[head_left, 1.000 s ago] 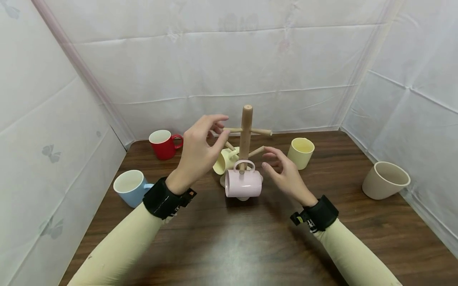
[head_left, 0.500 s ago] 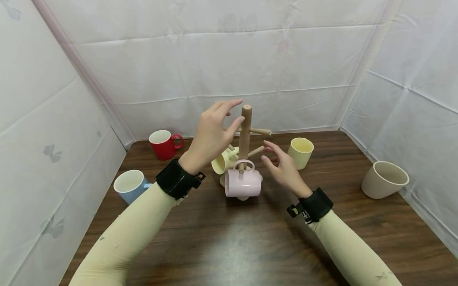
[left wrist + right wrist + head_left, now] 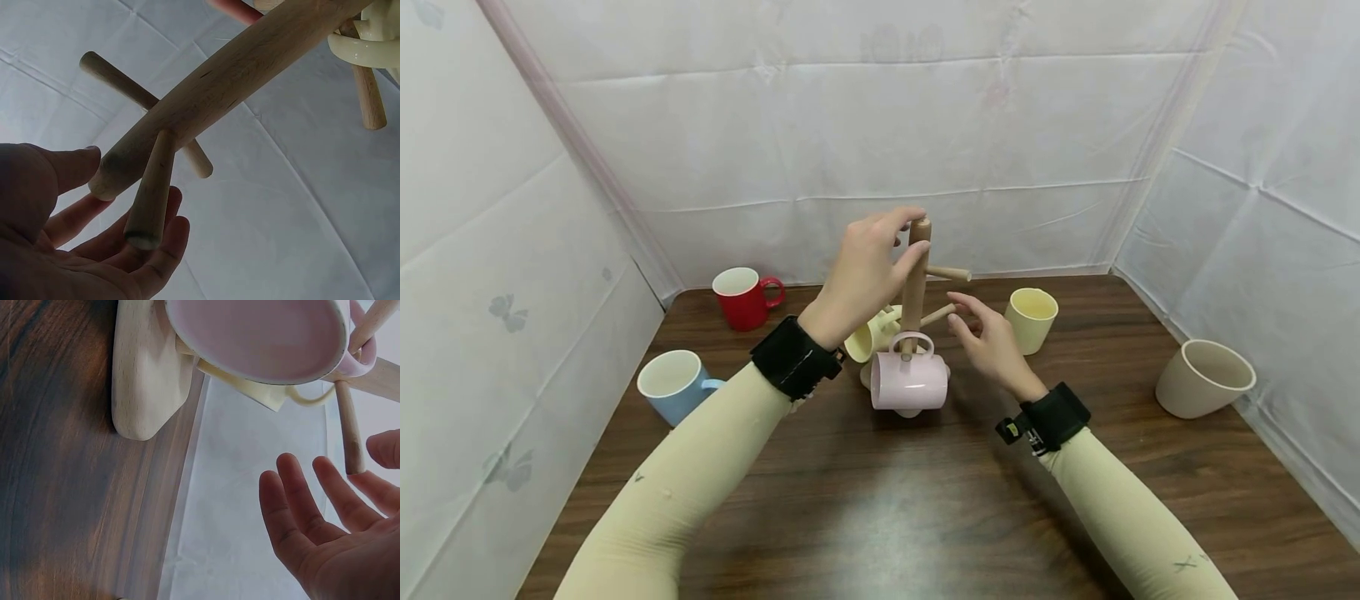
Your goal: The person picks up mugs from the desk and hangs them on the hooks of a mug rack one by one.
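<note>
A wooden mug tree (image 3: 913, 292) stands mid-table. My left hand (image 3: 867, 265) is at its top, thumb and index finger pinching the post's end; in the left wrist view the other fingers (image 3: 164, 253) curl behind an upper peg. A pink mug (image 3: 910, 383) hangs by its handle on the front lower peg. Behind it a pale yellow mug (image 3: 863, 337) hangs on another peg. My right hand (image 3: 996, 346) is beside the tree, fingers loosely bent, thumb and index finger on either side of a lower peg's tip (image 3: 355, 464), the thumb apart from it.
At left stand a red mug (image 3: 743, 304) and a blue mug (image 3: 673, 392). To the right are a yellow cup (image 3: 1028, 327) and a beige cup (image 3: 1198, 383). White sheeting (image 3: 880, 133) encloses the back and sides of the wooden table (image 3: 880, 517).
My left hand has moved right and up from beside the upper peg to the post's top. My right hand has shifted slightly up and left towards the lower peg's tip.
</note>
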### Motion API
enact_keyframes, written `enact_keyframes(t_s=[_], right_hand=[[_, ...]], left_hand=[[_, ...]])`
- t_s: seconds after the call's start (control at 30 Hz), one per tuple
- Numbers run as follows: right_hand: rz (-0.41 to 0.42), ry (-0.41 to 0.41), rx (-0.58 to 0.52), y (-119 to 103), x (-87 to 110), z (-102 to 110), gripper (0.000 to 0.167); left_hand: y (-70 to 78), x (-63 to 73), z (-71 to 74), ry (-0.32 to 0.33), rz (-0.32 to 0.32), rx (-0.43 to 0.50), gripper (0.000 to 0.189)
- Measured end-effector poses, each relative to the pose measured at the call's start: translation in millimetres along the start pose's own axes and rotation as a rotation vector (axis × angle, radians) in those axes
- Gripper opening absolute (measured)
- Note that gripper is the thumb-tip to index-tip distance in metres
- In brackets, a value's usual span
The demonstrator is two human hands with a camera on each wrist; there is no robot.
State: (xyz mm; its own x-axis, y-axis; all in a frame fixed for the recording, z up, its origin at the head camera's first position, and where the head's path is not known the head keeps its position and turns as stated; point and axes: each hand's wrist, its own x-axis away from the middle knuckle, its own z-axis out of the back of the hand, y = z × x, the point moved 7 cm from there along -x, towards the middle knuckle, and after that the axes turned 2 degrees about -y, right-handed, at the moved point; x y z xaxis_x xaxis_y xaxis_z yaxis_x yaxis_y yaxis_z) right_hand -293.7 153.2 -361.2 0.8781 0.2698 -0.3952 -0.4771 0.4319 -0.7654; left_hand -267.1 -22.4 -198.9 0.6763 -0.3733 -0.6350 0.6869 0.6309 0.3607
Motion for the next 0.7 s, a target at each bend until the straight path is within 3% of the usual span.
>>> enact_keyframes(t_s=[0.2,0.7], right_hand=[[-0.003,0.017,0.022,1.0,-2.4,-0.7,0.035],[-0.011,0.047,0.01,3.9,-3.9,-1.7,0.03]], left_hand=[[-0.4,-3.7,-4.0,0.029,-0.001,0.03,0.023],[-1.5,-1.9,-5.1,0.048,-0.008,0.073,0.023]])
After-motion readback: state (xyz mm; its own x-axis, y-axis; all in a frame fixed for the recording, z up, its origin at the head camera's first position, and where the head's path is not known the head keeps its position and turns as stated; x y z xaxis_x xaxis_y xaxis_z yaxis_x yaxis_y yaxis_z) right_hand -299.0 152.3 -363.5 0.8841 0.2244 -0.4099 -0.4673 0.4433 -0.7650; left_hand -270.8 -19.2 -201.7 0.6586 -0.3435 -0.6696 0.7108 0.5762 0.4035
